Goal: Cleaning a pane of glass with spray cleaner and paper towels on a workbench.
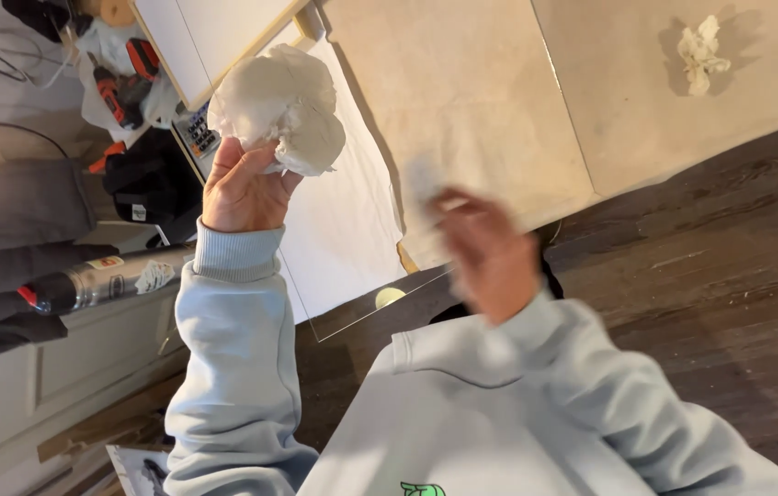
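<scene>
Your left hand (240, 188) is raised in front of you, and its fingers are closed around a big wad of crumpled white paper (280, 108). The wad sits on top of the hand and sticks out well above the fingertips. The light blue sleeve (228, 367) of your sweatshirt covers the arm up to the wrist.

Your right hand (485, 253) is lower and to the right of the left one, well apart from the wad. It is blurred, so you cannot tell if its fingers are spread or curled, and no object can be made out in it.

Behind both hands lies a white sheet (347, 211) on pale boards (471, 101), and the dark wooden floor (710, 266) is under and right of your right hand. Far beyond the right hand, a small crumpled white tissue (701, 53) lies on a pale board. To the left of your left hand, you see a metal cylinder with a red end (95, 280), and above it an orange and black power drill (122, 78) next to a black bag (150, 184).
</scene>
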